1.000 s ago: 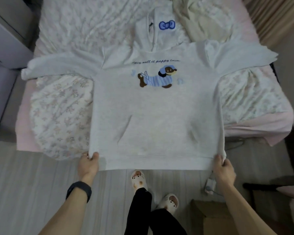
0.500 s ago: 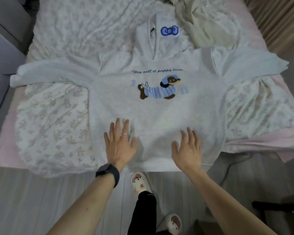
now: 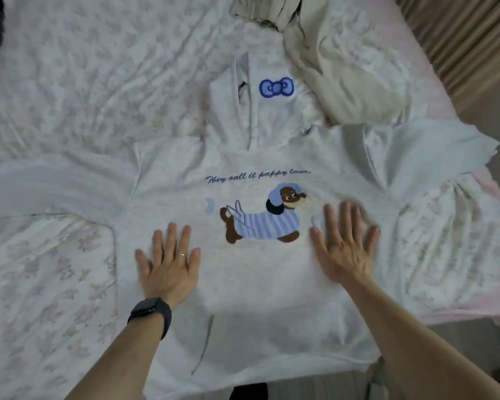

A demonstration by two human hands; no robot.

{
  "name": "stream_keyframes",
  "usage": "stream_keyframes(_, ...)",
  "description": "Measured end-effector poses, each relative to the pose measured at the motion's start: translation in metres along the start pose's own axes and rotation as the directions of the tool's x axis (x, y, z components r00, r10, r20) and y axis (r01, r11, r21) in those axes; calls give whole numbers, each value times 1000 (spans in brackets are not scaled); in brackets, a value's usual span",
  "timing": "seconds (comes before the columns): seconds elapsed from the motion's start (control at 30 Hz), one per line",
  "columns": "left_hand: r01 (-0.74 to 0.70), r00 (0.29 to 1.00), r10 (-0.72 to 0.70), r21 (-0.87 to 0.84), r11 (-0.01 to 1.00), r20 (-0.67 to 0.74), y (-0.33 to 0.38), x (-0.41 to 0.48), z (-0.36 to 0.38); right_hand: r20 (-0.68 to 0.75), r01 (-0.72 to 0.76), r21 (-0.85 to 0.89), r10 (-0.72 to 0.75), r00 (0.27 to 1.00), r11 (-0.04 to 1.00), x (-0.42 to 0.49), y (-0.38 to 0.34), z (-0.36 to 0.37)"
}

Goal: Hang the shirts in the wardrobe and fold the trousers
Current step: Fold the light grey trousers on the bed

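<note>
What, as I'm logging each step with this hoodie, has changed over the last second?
Both hands let go of the hem corners of the hoodie and slid up its front. Now the left hand lies flat left of the dog print, and the right hand, blurred, lies right of it. The hoodie stays spread face up on the bed, sleeves out, with the beige garment beside its hood.

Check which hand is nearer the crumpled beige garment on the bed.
Right. The right hand lies flat on the hoodie, almost straight below the beige garment in the picture; the left hand, also flat on it, is farther left.
</note>
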State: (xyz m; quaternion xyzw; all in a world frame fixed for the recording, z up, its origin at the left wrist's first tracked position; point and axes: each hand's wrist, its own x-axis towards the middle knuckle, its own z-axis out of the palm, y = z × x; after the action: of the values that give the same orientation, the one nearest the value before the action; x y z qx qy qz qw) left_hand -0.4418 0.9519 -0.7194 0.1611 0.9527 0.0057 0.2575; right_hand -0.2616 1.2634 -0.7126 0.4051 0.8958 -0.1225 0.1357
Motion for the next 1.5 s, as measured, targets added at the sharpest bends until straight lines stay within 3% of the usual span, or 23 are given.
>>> stream_keyframes(0.1, -11, 1000, 10, -116, 993, -9, 44, -4, -11, 23, -152, 103, 150, 988, 983, 2, 14, -12)
stream_keyframes(0.23, -300, 953, 304, -122, 946, 10, 130, -6, -17, 87, -271, 172, 259, 962, 947, -8, 47, -26)
stream_keyframes(0.4, -482, 860, 497, -139, 865, 117, 250, -8, -30, 61, -258, 283, 252, 966, 924, -2, 106, -58)
stream_keyframes(0.5, -584, 798, 593, -107, 805, 108, 311, -2, -42, 31, -245, 383, 253, 967, 891, 12, 144, -81)
stream_keyframes(0.6, -639, 760, 643, -72, 766, 92, 382, 23, -61, -1, -276, 532, 326, 945, 801, 52, 194, -107)
stream_keyframes(0.8, -704, 710, 689, 162, 692, 146, 547, 96, -91, -8, -337, 730, 501, 866, 594, 174, 300, -156)
stream_keyframes(0.87, -697, 717, 674, 204, 688, 177, 593, 119, -93, 63, -366, 806, 548, 834, 465, 212, 326, -162)
stream_keyframes(0.93, -671, 741, 636, 227, 705, 216, 628, 137, -92, 179, -394, 880, 582, 793, 265, 241, 346, -166)
stream_keyframes(1.0, -652, 757, 604, 228, 723, 248, 667, 153, -87, 304, -458, 877, 570, 763, 147, 265, 368, -167)
stream_keyframes(1.13, -619, 778, 569, 167, 768, 268, 722, 164, -78, 443, -520, 851, 435, 784, 71, 292, 391, -144)
stream_keyframes(1.27, -573, 816, 520, 237, 785, 250, 742, 160, -69, 528, -555, 831, 368, 766, -37, 293, 391, -128)
stream_keyframes(1.37, -553, 818, 502, 141, 822, 280, 747, 161, -66, 539, -551, 830, 387, 749, -88, 296, 395, -135)
stream_keyframes(1.5, -529, 788, 528, -90, 844, 316, 752, 162, -89, 512, -418, 859, 441, 738, -297, 310, 394, -159)
